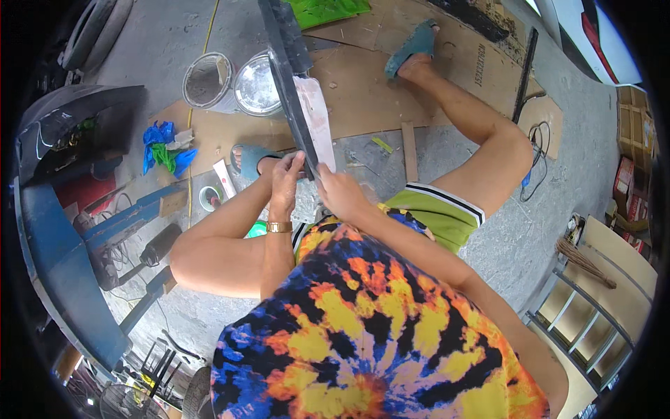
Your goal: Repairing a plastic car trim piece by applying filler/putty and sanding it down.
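- Concrete floor (pixel 488 272) is partly covered by flattened cardboard (pixel 363 91), on which the right foot (pixel 417 59) is planted.
- The dark panel (pixel 282 80) is held between the spread knees, its long edge running from the hands to the upper border of the view.
- The left hand (pixel 286 183) is raised from a nearly straight wrist, with the watch (pixel 279 227) worn below; the panel's lower end is pinched by its fingers.
- The right hand (pixel 340 194) is brought in from the right, its forearm slanted across the shirt (pixel 377 328); its fingers are bent against the panel's lower end, but whether they are pinching cannot be told.
- On the left, the panel's edge is crowded by the lidded can (pixel 257 85); the open can (pixel 188 82) is set just beyond.
- More room is left on the right, where cardboard is stretched out toward the right foot.
- Near the left foot (pixel 259 162), the tube (pixel 224 179) and cup (pixel 209 198) are placed.
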Tool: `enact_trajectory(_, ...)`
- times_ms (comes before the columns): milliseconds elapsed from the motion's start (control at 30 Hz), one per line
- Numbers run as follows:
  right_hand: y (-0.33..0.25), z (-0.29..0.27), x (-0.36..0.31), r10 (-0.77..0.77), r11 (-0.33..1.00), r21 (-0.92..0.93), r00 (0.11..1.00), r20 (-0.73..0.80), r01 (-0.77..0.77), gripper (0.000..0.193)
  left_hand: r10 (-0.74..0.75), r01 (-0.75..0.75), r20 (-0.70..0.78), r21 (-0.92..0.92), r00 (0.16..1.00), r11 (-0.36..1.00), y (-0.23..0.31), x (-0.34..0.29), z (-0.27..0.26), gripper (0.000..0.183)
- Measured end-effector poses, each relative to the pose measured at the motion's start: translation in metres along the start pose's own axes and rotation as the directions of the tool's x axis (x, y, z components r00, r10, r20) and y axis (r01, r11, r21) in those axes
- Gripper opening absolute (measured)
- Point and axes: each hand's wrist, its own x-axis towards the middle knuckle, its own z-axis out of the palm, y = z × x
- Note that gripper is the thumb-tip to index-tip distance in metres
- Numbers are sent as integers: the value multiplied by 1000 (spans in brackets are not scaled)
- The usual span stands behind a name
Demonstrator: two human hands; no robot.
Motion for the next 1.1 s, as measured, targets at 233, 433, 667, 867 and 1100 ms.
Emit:
enact_trajectory(233, -5, -30, -5, 68, 997, 41, 998, -10, -67, 27, -33, 33, 10, 52, 999, 998, 3, 2, -1, 42)
enact_trajectory(433, 8, 10, -4, 25, 1000, 20, 999, -39, -24, 25, -28, 27, 25, 35, 999, 999, -6, 10, -8, 43)
enact_trajectory(667, 37, -61, -32, 113, 993, 13, 993, 32, -114, 36, -33, 37, 102, -40, 994, 999, 15, -2, -10, 43)
enact_trajectory(867, 80, -107, -6, 342, 835, 433, 937, 73, -339, 35, 19, 19, 157, -241, 987, 970, 18, -5, -13, 40)
enact_trajectory(1100, 85, -89, -3, 384, 731, 553, 911, 153, -401, 34, 10, 32, 151, -276, 988, 961, 24, -8, -10, 40)
